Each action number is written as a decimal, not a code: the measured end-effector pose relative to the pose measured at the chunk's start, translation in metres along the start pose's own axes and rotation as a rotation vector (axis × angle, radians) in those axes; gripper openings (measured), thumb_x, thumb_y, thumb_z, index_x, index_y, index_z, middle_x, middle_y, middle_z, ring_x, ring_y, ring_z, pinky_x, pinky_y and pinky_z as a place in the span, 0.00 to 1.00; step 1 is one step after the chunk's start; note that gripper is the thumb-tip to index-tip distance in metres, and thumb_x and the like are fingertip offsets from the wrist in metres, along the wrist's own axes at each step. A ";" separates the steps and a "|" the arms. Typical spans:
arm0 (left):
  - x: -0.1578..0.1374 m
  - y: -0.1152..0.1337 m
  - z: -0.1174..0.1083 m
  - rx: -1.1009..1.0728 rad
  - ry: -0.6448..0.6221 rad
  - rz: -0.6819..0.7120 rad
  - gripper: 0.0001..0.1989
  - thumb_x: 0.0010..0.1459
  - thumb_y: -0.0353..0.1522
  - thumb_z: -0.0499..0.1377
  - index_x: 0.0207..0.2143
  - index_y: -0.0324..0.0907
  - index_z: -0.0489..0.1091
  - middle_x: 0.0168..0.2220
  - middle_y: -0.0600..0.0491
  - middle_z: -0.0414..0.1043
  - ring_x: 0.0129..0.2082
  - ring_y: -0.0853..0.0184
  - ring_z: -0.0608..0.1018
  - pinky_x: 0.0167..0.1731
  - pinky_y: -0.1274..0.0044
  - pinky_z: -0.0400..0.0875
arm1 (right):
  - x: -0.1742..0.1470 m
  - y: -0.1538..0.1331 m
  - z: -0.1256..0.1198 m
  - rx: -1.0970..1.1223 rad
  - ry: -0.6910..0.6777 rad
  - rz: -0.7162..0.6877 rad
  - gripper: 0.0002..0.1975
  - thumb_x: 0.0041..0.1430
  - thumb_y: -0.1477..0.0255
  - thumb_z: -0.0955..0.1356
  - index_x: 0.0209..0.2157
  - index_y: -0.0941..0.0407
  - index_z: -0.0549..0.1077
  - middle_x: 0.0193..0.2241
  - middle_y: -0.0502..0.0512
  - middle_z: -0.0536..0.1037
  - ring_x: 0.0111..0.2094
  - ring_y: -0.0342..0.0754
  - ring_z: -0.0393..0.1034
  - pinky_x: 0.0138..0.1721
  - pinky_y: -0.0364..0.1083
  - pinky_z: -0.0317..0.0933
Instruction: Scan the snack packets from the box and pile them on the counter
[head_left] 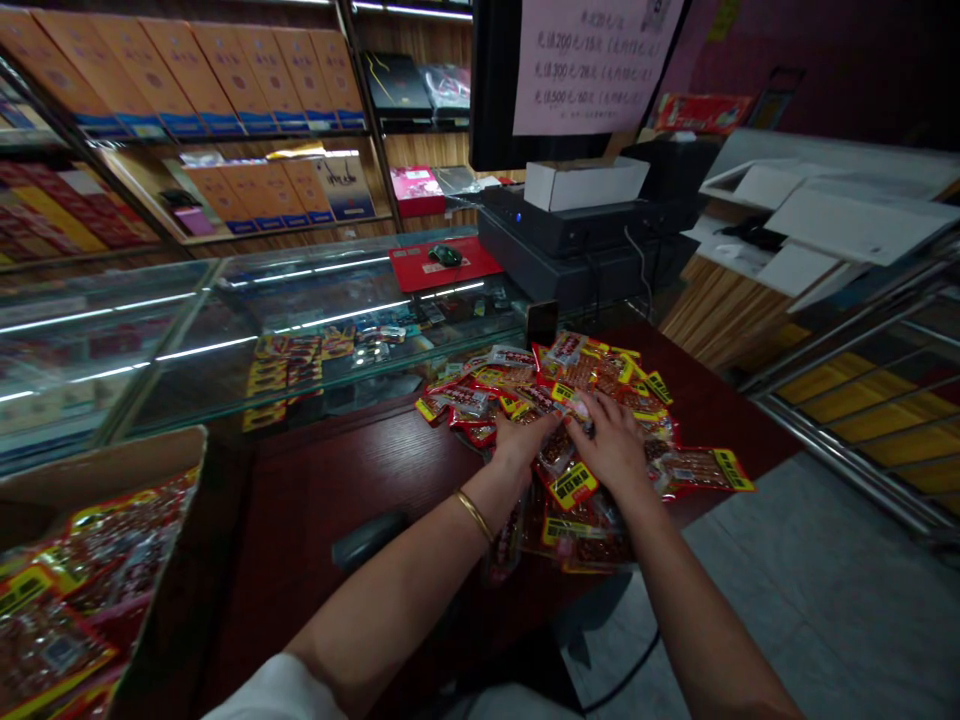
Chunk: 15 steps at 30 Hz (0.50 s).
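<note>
A heap of clear snack packets [574, 485] with red and yellow edging and brown strips inside lies on the dark red counter. My left hand [523, 440], below a gold bangle [474, 515], rests on the heap's left side, thumb stretched rightward; its other fingertips are partly hidden among the packets. Close beside it, my right hand [611, 440] lies palm down over the packets with fingers spread. A single packet [701, 470] sticks out at the heap's right edge.
An open cardboard box [199, 500] of similar packets stands at left. A dark rounded object [367, 540] lies by my left forearm. Behind are a glass display case [300, 300], a mouse [445, 256] on a red pad, and a monitor [499, 100]. Metal railing [862, 440] is at right.
</note>
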<state>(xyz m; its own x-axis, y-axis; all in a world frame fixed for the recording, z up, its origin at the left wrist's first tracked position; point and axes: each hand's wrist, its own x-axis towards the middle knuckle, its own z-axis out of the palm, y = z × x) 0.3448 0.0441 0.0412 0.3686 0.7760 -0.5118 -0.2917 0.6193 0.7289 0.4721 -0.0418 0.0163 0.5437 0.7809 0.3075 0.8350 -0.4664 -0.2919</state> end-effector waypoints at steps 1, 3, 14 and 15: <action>0.000 -0.001 0.001 -0.005 0.025 0.012 0.43 0.35 0.26 0.79 0.53 0.43 0.65 0.42 0.44 0.81 0.34 0.61 0.83 0.39 0.68 0.79 | -0.001 -0.004 0.001 0.009 0.004 -0.016 0.27 0.70 0.54 0.62 0.65 0.47 0.70 0.65 0.59 0.70 0.63 0.65 0.62 0.60 0.64 0.59; 0.001 -0.002 0.001 -0.012 0.075 0.024 0.37 0.36 0.24 0.78 0.49 0.42 0.67 0.40 0.45 0.82 0.32 0.61 0.83 0.38 0.68 0.79 | -0.002 -0.012 0.003 0.030 0.013 -0.048 0.25 0.72 0.57 0.60 0.64 0.49 0.72 0.64 0.60 0.71 0.63 0.62 0.63 0.62 0.62 0.57; -0.001 0.010 -0.027 -0.135 -0.032 -0.019 0.19 0.35 0.24 0.74 0.33 0.38 0.75 0.31 0.47 0.81 0.28 0.63 0.81 0.36 0.70 0.78 | 0.000 -0.063 -0.016 0.136 0.036 -0.046 0.19 0.67 0.63 0.65 0.54 0.51 0.80 0.54 0.59 0.79 0.57 0.56 0.71 0.60 0.55 0.60; -0.001 0.012 -0.032 -0.143 -0.045 -0.027 0.19 0.35 0.25 0.74 0.33 0.38 0.75 0.31 0.48 0.81 0.27 0.63 0.81 0.36 0.70 0.78 | -0.001 -0.070 -0.019 0.140 0.028 -0.045 0.18 0.67 0.63 0.65 0.53 0.52 0.80 0.53 0.59 0.79 0.56 0.57 0.72 0.60 0.55 0.61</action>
<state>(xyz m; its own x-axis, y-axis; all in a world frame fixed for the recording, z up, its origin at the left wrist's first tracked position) 0.3124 0.0546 0.0361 0.4164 0.7545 -0.5073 -0.4025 0.6533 0.6412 0.4148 -0.0177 0.0543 0.5100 0.7869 0.3473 0.8396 -0.3676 -0.3999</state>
